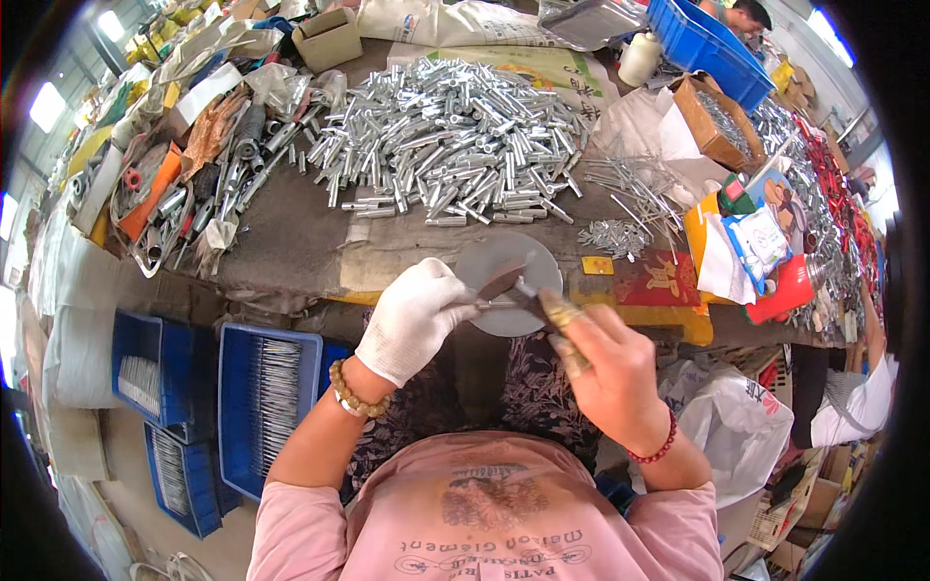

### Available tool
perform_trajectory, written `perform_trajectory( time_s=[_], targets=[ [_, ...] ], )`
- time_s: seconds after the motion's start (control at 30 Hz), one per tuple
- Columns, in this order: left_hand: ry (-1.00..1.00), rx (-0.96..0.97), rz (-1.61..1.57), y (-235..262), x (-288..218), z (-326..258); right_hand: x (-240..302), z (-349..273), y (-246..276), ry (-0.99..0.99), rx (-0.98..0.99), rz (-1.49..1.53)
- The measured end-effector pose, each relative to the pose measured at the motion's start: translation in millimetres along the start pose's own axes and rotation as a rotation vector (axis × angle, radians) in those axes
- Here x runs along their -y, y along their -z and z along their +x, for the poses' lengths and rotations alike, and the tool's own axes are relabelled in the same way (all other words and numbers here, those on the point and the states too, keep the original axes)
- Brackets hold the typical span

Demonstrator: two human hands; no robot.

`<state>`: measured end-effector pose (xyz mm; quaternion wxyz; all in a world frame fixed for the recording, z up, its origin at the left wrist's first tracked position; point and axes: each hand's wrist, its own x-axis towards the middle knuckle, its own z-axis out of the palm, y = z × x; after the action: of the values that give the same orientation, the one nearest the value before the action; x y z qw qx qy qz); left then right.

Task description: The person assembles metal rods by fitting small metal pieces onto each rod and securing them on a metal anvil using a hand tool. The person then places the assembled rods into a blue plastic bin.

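Note:
In front of me is a round grey metal plate (475,254) at the table's near edge. My left hand (415,318), in a white knitted glove, is closed in a pinch on a thin metal rod (496,305) lying across the plate. My bare right hand (610,363) grips a tool with a dark, blurred head (502,282), apparently a hammer, held over the plate. Yellowish wrapping shows around the fingers of that hand, which hide most of the handle. Beyond the plate lies a large heap of silver metal tubes (455,136).
Small pins (615,238) and long thin rods lie right of the plate. Farther right are a red bottle (783,290), a cardboard box (717,121) and a blue bin (712,48). Tools and rags crowd the left. Blue crates (228,407) of rods stand below the table at left.

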<state>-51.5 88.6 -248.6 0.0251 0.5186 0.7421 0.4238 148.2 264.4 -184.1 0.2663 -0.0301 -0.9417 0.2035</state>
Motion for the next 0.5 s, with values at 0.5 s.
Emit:
perform_trajectory(
  time_s=[0.5],
  targets=[
    [-0.012,-0.002,-0.015,-1,-1,-1,6,-1,7,-0.035,-0.098,-0.001]
  ],
)
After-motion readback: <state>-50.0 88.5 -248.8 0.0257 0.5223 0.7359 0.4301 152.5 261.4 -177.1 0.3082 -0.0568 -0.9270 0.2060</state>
